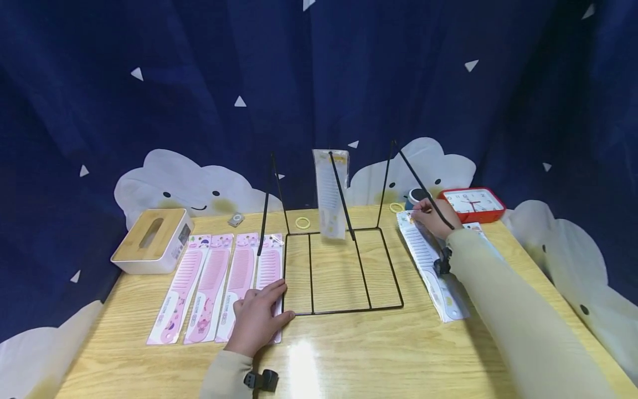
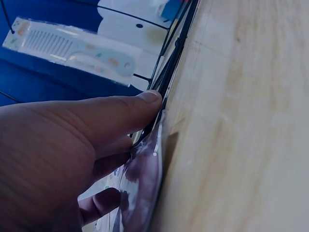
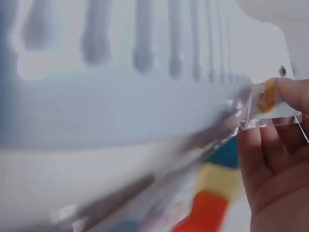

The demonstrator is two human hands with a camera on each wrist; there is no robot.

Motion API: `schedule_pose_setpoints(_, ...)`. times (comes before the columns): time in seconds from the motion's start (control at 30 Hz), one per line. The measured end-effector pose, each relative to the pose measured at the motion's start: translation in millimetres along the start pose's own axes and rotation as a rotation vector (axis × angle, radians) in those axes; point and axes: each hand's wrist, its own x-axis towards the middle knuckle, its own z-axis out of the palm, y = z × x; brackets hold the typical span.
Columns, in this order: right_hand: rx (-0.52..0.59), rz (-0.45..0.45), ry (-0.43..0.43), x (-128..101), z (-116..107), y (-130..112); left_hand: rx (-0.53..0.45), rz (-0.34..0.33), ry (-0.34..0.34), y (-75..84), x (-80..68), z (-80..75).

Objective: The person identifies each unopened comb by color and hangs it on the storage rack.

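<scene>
My right hand (image 1: 435,217) pinches the top end of a bagged white comb (image 1: 423,255) between thumb and fingers, close to its punched hole (image 3: 282,71). The comb slants over the right of the table. My left hand (image 1: 259,316) rests on the front left corner of a black wire rack (image 1: 344,311), thumb (image 2: 130,108) extended along the wire. Its fingers lie over a packaged pink comb (image 1: 269,266), covering part of it. Another bagged white comb (image 1: 329,194) hangs from the rack's middle hook; the outer hooks bear nothing.
Several packaged pink combs (image 1: 209,288) lie in a row left of the rack. Behind them stand a tissue box (image 1: 149,244) and a small grey item (image 1: 236,220). At the back right are a red clock (image 1: 473,205), a dark blue round object (image 1: 416,198) and yellow rings (image 1: 302,223).
</scene>
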Motion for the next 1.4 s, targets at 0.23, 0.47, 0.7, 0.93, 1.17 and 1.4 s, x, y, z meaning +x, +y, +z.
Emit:
schedule_pose_setpoints(0.23, 0.262, -0.187, -0.055, -38, -15, -68, 0.011, 0.001, -0.014, -0.5, 0.9, -1.6)
schedule_pose_setpoints(0.47, 0.477, -0.551, -0.078, -110, -27, -149, 0.002, -0.006, -0.01, -1.6, 0.8, -1.2)
schedule_pose_setpoints(0.7, 0.62, -0.846, -0.017, -173, -43, -200, -0.002, 0.0, -0.008, -0.4, 1.8, -1.3)
schedule_pose_setpoints(0.93, 0.636, -0.875, 0.063, -188, -50, -221, 0.008, -0.008, -0.015, 1.1, 1.8, 0.2)
schedule_pose_setpoints(1.17, 0.579, -0.773, 0.073, -176, -46, -223, -0.005, -0.006, -0.015, 3.1, 0.7, 0.0)
schedule_pose_setpoints(1.4, 0.494, -0.654, 0.096, -139, -36, -228, 0.005, -0.017, -0.03, 3.7, -0.9, -2.8)
